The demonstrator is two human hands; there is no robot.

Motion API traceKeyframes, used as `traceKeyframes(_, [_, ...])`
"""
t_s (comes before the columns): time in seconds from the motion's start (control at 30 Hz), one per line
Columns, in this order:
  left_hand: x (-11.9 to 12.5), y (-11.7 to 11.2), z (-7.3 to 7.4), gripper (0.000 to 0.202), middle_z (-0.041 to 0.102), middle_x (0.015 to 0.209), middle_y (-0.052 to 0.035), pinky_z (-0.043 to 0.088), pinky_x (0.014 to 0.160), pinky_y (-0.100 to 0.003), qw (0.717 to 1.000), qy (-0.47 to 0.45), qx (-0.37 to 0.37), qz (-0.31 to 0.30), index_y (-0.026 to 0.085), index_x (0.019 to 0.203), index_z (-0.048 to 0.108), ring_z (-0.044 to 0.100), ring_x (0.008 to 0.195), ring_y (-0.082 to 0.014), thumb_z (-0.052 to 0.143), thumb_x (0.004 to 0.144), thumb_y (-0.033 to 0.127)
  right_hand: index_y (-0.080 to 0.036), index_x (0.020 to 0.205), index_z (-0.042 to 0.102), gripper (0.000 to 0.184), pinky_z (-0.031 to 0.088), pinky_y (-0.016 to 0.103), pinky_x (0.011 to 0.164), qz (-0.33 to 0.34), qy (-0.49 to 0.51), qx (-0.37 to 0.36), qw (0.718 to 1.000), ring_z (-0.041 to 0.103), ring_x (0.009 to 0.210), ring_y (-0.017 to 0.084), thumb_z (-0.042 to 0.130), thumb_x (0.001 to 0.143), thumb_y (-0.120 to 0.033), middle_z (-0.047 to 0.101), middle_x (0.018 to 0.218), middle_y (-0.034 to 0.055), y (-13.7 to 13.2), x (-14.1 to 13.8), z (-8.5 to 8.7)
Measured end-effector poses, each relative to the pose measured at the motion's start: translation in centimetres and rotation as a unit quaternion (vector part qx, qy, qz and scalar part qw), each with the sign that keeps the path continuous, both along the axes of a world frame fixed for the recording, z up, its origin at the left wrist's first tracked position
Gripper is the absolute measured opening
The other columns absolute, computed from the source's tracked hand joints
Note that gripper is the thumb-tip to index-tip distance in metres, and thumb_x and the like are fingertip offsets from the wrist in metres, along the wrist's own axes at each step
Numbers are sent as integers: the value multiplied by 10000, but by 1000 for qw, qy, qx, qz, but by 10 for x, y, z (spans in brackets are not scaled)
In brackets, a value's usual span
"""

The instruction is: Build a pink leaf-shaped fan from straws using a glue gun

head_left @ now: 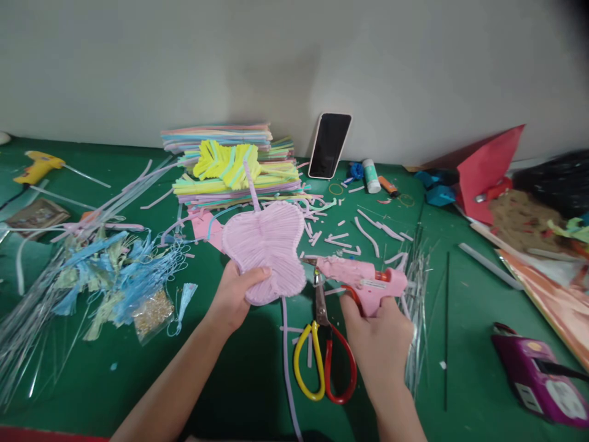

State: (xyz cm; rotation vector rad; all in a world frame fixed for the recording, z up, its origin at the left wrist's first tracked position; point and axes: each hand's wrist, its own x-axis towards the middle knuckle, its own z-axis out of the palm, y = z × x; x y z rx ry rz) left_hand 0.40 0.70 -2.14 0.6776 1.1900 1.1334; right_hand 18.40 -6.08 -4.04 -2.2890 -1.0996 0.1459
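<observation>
My left hand (237, 291) grips the lower left of a lilac butterfly shape (267, 239) made of pipe cleaners, thumb on top. A long lilac pipe cleaner (287, 362) trails from its lower edge, and another strip (252, 187) rises from its top. In my right hand (380, 334) is a pink hot glue gun (361, 276), fingers wrapped round its handle. The gun's nozzle points left, close to the butterfly's right edge; I cannot tell whether they touch. Scissors (322, 344) with one yellow and one red handle lie between my hands.
Behind the butterfly lie bundled pipe cleaners (221, 132) and a yellow pipe-cleaner shape (225, 164). A phone (330, 146) leans on the wall. Blue tassels (147, 276) and a yellow glue gun (39, 167) are left; wires (416, 307) and a purple device (536, 374) right.
</observation>
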Motion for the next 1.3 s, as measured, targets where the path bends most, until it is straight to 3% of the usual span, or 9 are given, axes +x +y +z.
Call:
traceKeyframes(0.2, [-6, -2, -25, 601, 749, 1019, -73, 572, 825, -354, 996, -78, -21, -29, 155, 1180, 637, 694, 963, -284, 811, 605, 162, -298, 518, 304, 418, 329, 284, 434, -20, -6, 15, 1000, 456, 387, 181, 632, 610, -541, 469, 390, -8, 1, -2, 3])
traceKeyframes(0.5, [-6, -3, -26, 648, 739, 1070, -94, 566, 848, -357, 996, -81, -12, -39, 149, 1229, 614, 690, 982, -284, 815, 613, 138, -300, 507, 275, 352, 297, 284, 449, 5, -4, -4, 1000, 405, 365, 167, 562, 640, -454, 409, 365, -23, 0, 1, 1])
traceKeyframes(1.07, [-4, -3, -18, 598, 742, 1043, -95, 563, 851, -382, 998, -49, -29, -15, 146, 1156, 645, 674, 1021, -318, 813, 584, 194, -299, 482, 257, 364, 288, 278, 450, 12, 3, -18, 1000, 377, 374, 159, 535, 642, -470, 382, 371, -27, 0, 2, 2])
traceKeyframes(1.3, [-3, 2, -11, 452, 739, 932, -85, 577, 812, -437, 999, -24, -38, 4, 207, 974, 698, 678, 982, -359, 804, 535, 207, -299, 471, 263, 342, 278, 278, 441, 5, 20, -19, 1000, 361, 368, 153, 536, 612, -448, 380, 357, -26, -2, 0, 8])
